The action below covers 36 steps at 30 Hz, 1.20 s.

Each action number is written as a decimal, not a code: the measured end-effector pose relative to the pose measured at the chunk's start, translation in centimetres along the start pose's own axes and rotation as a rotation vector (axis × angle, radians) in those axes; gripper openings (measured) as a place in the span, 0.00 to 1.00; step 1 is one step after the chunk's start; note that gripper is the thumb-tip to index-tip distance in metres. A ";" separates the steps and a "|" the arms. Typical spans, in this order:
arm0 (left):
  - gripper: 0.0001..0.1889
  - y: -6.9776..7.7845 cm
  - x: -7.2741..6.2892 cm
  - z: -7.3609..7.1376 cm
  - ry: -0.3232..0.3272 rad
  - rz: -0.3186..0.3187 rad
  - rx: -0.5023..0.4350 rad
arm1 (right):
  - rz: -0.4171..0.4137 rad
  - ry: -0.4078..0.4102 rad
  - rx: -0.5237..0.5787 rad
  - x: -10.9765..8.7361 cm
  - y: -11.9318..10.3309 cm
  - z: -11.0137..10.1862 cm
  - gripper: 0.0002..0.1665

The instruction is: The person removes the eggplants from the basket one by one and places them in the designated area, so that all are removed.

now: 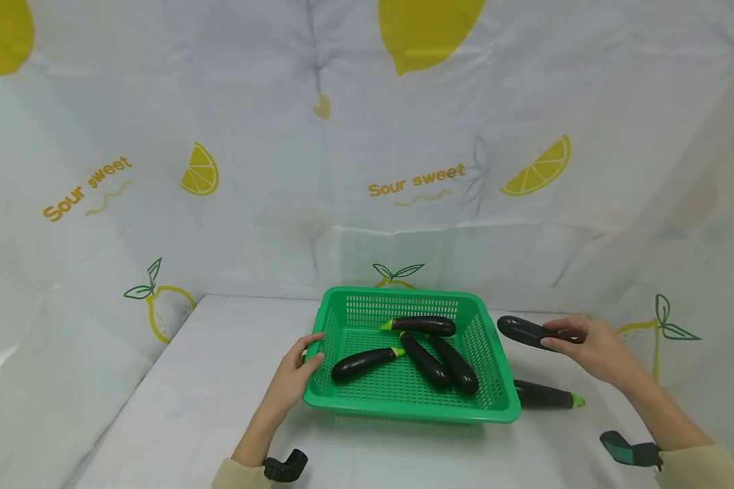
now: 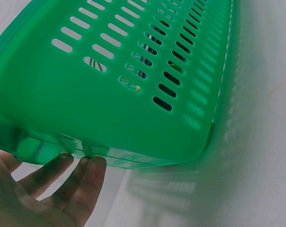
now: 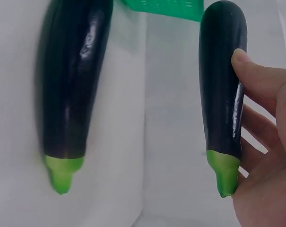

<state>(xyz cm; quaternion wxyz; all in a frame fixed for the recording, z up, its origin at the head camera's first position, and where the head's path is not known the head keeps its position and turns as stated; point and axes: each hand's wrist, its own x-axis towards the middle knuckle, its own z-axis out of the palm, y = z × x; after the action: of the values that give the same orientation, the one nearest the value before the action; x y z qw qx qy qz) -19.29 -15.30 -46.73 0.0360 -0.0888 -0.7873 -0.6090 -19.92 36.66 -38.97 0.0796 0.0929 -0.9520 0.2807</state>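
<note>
The green plastic basket [image 1: 412,411] stands on the table with several dark eggplants inside, such as the one at its left [image 1: 363,365]. My left hand [image 1: 290,380] holds the basket's left rim; in the left wrist view, fingers [image 2: 88,187] reach against its outer wall. Right of the basket, my right hand [image 1: 599,350] grips an eggplant [image 3: 223,85] above the table, thumb on one side and fingers behind. Its green stem end points toward the palm. Another eggplant [image 3: 74,90] lies on the table below that hand, partly hidden by the basket in the head view.
A white table [image 1: 177,407] bears the basket. Behind and beside it hangs a pale sheet [image 1: 281,204] with lemon prints and lettering. Each wrist carries a dark device, such as the one on the left wrist [image 1: 286,466].
</note>
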 end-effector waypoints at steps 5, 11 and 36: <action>0.23 -0.3 0.1 0.0 -0.003 -0.002 0.017 | 0.043 0.003 -0.028 -0.1 1.8 1.2 0.28; 0.23 -0.5 0.2 0.1 0.000 -0.013 0.021 | 0.063 0.003 -0.004 -0.3 3.4 3.4 0.27; 0.23 -0.5 0.1 0.0 0.001 -0.010 0.002 | 0.114 -0.075 0.012 -0.7 5.6 6.9 0.23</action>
<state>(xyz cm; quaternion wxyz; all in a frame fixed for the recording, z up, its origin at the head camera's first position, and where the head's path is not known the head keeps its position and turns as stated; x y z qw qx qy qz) -19.50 -15.42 -47.18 0.0333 -0.0846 -0.7883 -0.6086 -21.18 37.60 -47.76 0.0272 0.0495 -0.9563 0.2868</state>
